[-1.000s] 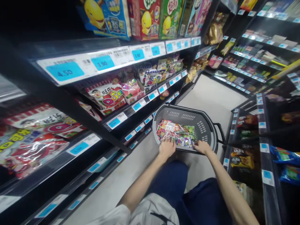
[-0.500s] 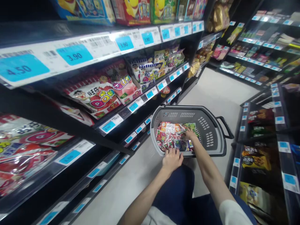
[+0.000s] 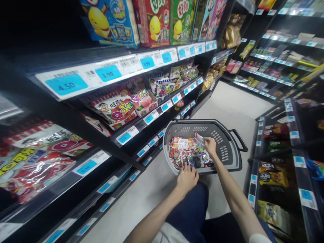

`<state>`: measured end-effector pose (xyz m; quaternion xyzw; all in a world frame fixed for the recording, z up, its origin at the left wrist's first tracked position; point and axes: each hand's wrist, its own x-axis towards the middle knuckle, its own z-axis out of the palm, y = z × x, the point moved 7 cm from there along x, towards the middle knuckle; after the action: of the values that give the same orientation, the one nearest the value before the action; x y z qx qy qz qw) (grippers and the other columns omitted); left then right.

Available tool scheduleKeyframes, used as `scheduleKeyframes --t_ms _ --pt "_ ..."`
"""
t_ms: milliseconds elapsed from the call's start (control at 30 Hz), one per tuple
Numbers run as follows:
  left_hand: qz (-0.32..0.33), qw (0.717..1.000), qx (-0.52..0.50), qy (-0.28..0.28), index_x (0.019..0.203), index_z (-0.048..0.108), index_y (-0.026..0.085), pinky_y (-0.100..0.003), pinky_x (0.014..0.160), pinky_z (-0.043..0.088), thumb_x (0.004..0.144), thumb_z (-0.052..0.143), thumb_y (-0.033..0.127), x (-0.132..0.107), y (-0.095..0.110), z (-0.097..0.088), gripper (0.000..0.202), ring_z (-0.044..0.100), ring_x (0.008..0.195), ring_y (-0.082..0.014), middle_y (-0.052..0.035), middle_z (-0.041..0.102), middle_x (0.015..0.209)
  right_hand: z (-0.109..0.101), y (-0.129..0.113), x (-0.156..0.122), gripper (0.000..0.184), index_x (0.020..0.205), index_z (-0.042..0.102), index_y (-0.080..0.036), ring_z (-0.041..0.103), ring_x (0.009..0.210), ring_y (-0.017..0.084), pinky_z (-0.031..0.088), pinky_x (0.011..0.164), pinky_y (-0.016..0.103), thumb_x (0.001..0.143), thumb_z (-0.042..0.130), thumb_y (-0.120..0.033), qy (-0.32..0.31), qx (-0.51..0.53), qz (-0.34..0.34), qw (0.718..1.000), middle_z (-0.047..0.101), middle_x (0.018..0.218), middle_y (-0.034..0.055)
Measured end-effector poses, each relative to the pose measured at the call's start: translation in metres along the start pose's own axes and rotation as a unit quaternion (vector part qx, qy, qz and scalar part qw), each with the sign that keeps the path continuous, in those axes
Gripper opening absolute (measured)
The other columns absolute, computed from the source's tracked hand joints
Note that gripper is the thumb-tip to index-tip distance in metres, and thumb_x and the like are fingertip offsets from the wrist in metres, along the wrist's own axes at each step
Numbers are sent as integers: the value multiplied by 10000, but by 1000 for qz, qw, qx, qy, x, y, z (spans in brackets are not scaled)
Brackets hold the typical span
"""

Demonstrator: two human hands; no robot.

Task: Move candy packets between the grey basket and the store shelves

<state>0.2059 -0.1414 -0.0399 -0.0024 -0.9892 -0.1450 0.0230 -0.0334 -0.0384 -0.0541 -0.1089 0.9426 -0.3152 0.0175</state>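
Note:
A grey shopping basket (image 3: 229, 163) with a dark rim stands on the floor before my knees, holding several small bags of gummy candy (image 3: 179, 155). My left hand (image 3: 187, 180) is closed over the basket's near rim, its fingertips hanging inside. Above the pile, my right hand (image 3: 210, 145) pinches the edge of one pale and red candy bag (image 3: 198, 139), which tilts up from the rest. Part of that bag is hidden behind my fingers, so I cannot read its print.
Shelves with blue price labels run along my left, carrying QQ gummy candy bags (image 3: 118, 109) and, higher up, snack boxes (image 3: 158, 23). Low racks of packaged snacks (image 3: 273, 175) stand on the right. Pale floor (image 3: 235, 103) stretches behind the basket to more shelves.
My right hand has risen from the pile, and a candy bag now shows lifted in its fingers. My left hand stays on the rim. The view has tipped up and to the left.

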Motion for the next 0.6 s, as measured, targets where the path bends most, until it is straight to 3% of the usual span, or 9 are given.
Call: scheduleKeyframes --t_ms 100,200,333,400,500,567,600 --pt "11 1000 23 15 1147 667 78 -442 859 548 1019 447 407 -13 10 2 416 626 1064 -317 -180 672 1059 -24 -4 -13 338 1005 684 -122 608 963 272 504 880 399 824 547 -371 56 154 31 986 694 1047 144" --pt "14 999 41 28 1172 657 58 -431 858 558 1000 494 448 -29 20 3 457 624 1052 -311 -192 662 1086 -32 -15 -28 431 992 615 -183 595 726 186 519 625 301 719 647 -515 56 311 50 947 676 980 72" --pt "-14 1000 25 2 1169 651 59 -430 848 562 997 502 445 -46 20 -4 448 622 1045 -315 -187 656 1054 -33 -33 -46 485 954 579 -225 536 605 114 473 520 220 615 769 -515 46 452 77 887 622 838 -15" --pt "-35 999 -23 -31 1169 653 79 -439 858 557 998 496 462 -49 11 -11 448 629 1046 -321 -178 662 1040 -28 -40 -58 492 966 584 -233 551 592 113 478 508 206 594 814 -458 34 506 99 856 623 782 -28" --pt "-91 977 -182 -60 1370 537 119 -448 926 534 948 576 535 -41 -21 -24 594 637 1095 -324 -176 663 1123 -2 -50 -85 485 949 592 -234 600 580 128 532 529 217 543 854 -277 -28 609 170 774 661 743 -29" --pt "-107 946 -305 -24 1507 363 143 -450 1056 469 853 708 551 -27 -45 -37 844 556 1268 -327 -197 589 1310 22 -59 -109 417 899 605 -228 610 551 133 542 518 215 550 834 -210 -91 647 215 726 666 695 -35" --pt "-102 928 -358 8 1532 305 153 -448 1123 416 799 771 534 -19 -56 -45 949 483 1356 -323 -200 529 1396 33 -65 -121 365 871 614 -226 607 531 137 535 495 215 572 823 -212 -118 648 227 717 662 666 -35"
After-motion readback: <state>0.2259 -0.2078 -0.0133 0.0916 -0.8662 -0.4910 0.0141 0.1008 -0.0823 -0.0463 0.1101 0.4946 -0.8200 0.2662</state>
